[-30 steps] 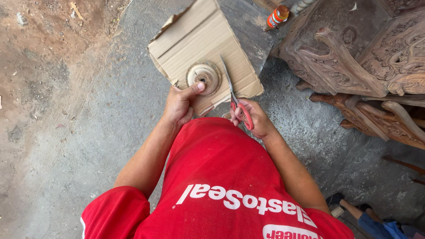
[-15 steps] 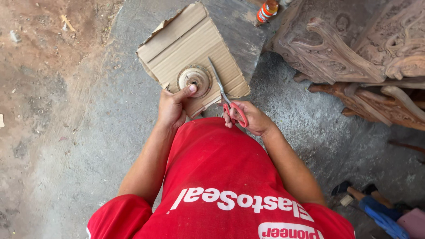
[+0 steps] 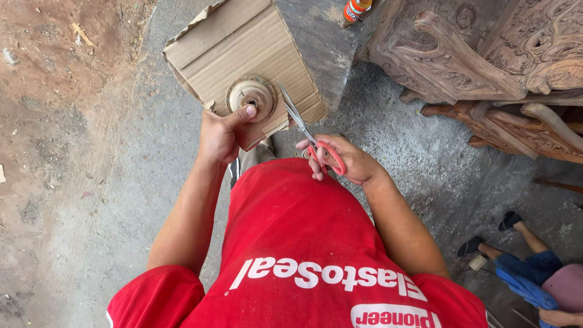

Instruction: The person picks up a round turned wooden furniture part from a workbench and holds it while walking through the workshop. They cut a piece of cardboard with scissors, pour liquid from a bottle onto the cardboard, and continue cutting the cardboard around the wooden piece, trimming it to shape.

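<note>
My left hand [image 3: 221,135] grips the near edge of a flat brown cardboard sheet [image 3: 243,45], thumb pressed on a round carved wooden disc [image 3: 251,95] that lies on it. My right hand [image 3: 340,161] holds red-handled scissors [image 3: 306,130], the metal blades pointing up and left with their tips at the cardboard just right of the disc. The blades look slightly apart. Both hands are held out in front of my red shirt, above a grey concrete floor.
Carved wooden furniture pieces [image 3: 486,54] stand at the upper right. An orange bottle [image 3: 354,9] is at the top edge. Another person's legs and sandals [image 3: 504,240] show at the lower right. Bare dirt [image 3: 54,73] lies to the left.
The cardboard, disc and both hands have shifted left and up in view as the head moved. The grip on both things stays the same.
</note>
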